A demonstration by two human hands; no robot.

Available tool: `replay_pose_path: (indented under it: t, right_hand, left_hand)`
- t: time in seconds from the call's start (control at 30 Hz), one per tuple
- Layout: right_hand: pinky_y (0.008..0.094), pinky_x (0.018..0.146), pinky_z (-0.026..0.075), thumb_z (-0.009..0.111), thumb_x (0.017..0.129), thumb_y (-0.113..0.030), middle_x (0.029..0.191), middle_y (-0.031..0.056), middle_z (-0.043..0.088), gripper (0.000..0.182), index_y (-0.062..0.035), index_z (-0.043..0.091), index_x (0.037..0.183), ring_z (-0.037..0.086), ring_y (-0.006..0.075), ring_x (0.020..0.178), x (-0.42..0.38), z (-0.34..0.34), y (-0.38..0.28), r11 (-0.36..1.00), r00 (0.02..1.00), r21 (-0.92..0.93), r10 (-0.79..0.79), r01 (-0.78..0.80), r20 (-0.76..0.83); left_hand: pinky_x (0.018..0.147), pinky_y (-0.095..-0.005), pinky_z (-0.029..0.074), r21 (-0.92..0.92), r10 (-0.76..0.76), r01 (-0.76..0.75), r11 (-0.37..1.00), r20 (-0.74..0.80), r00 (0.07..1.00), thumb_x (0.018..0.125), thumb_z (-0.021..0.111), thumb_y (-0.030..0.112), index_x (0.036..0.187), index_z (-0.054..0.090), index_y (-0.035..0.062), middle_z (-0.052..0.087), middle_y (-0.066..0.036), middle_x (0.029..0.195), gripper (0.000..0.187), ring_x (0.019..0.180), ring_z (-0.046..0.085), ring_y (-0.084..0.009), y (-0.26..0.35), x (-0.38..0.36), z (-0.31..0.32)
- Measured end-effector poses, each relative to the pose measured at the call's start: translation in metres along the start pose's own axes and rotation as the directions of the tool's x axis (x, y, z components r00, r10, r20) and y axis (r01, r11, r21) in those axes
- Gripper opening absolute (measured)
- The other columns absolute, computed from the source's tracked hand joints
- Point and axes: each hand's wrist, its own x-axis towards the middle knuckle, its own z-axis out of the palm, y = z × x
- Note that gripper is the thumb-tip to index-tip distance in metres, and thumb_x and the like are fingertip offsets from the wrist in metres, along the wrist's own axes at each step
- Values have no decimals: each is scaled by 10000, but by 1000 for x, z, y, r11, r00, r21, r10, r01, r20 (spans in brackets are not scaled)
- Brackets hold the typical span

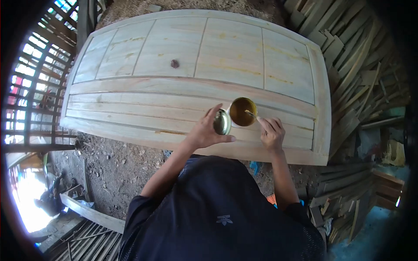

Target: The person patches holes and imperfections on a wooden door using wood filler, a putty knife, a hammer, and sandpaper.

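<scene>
A pale wooden door panel (174, 56) lies flat in front of me. On its near rail stands an open tin (242, 112) holding yellow-brown glue or filler. My left hand (209, 130) holds the tin's round metal lid (221, 122) upright beside the tin. My right hand (272, 132) grips a thin stick (251, 115) whose tip dips into the tin's contents.
Yellow smears mark the door's upper panels, and a dark knot (174, 63) sits near the middle. Stacks of timber offcuts (357, 65) fill the right side. Bare dirt floor (117, 165) lies below the door. A slatted wall (35, 78) stands at the left.
</scene>
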Motion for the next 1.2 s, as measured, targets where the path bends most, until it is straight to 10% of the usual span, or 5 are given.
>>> replay_pose_path:
  t: [0.17, 0.27, 0.53, 1.07, 1.2]
  right_hand:
    - [437, 810, 549, 710, 779, 70, 998, 129, 691, 379, -51, 734, 1138, 666, 332, 904, -5, 5, -1, 993, 997, -98, -72, 69, -27]
    - [369, 820, 546, 672, 935, -21, 1089, 147, 682, 287, 10, 687, 1220, 677, 289, 935, -16, 20, -6, 941, 960, 227, 271, -251, -64]
    - [254, 653, 470, 611, 1031, -75, 1133, 108, 663, 340, 65, 590, 1340, 579, 125, 830, -29, 14, 16, 637, 756, 567, 653, -521, -39]
    - [262, 713, 445, 517, 1081, -314, 1156, 70, 606, 489, 10, 450, 1441, 531, 118, 908, 45, -33, -60, 53, 656, 893, 698, -447, 287]
    - [287, 766, 503, 542, 1065, -292, 1209, 91, 631, 470, 5, 485, 1424, 617, 167, 966, 42, -15, -112, 7, 580, 786, 680, -618, 449]
  left_hand:
    - [1104, -470, 454, 48, 255, -251, 967, -112, 960, 575, 986, 323, 1496, 377, 13, 515, -235, 1413, 1147, 1316, 522, -407, 6, 31, 18]
    - [1177, -473, 376, 180, 355, -329, 927, -136, 925, 510, 972, 334, 1503, 390, 51, 493, -249, 1439, 1185, 1381, 436, -448, 0, 50, 36]
    - [1074, -483, 418, 560, 94, -172, 811, 165, 982, 563, 930, 463, 1485, 479, 110, 458, -171, 1442, 1085, 1343, 415, -366, 28, 99, 63]
    - [1137, -610, 321, 342, 588, -510, 789, -179, 789, 600, 891, 632, 1420, 510, 102, 442, -219, 1487, 1048, 1411, 381, -422, -6, 48, 36]
    - [1127, -575, 363, 190, 596, -565, 803, -223, 771, 791, 846, 475, 1370, 569, 92, 531, -193, 1426, 747, 1325, 497, -418, -76, -32, -40]
